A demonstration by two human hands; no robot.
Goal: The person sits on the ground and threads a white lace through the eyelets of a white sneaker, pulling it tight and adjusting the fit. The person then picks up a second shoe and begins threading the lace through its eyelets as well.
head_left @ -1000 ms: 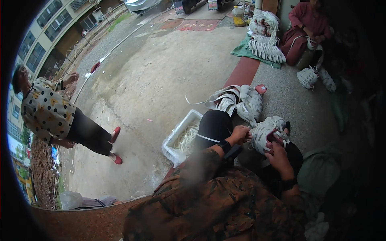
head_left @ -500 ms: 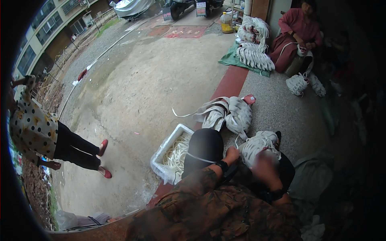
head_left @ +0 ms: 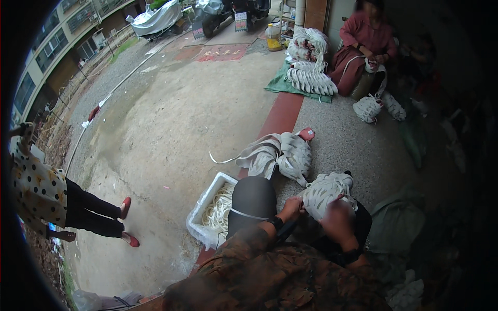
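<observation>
A white shoe (head_left: 326, 193) with a reddish inside rests over my right leg, its front crossed by white straps or laces. At its left edge, my left hand (head_left: 291, 208) is closed in a pinch; what lies between the fingertips is too small to make out. My right hand (head_left: 338, 227) is closed on the shoe's near end, partly smeared by a blurred patch. A thin white lace (head_left: 248, 215) crosses my left knee. Beyond the knee, a bunch of white shoes (head_left: 290, 155) lies on the floor with a red tag and a loose lace end.
A white foam box (head_left: 194, 215) of white laces (head_left: 218, 210) stands left of my knee. A seated person (head_left: 365, 39) handles a shoe, beside stacked shoes (head_left: 311, 80) on a green sheet (head_left: 277, 83). Another person (head_left: 44, 181) stands at the left. A grey-green sack (head_left: 397, 223) lies right.
The view has shifted, moving the scene left and slightly down. My left hand has come in against the shoe's left edge; the white strand above it no longer shows. My right hand stays at the shoe.
</observation>
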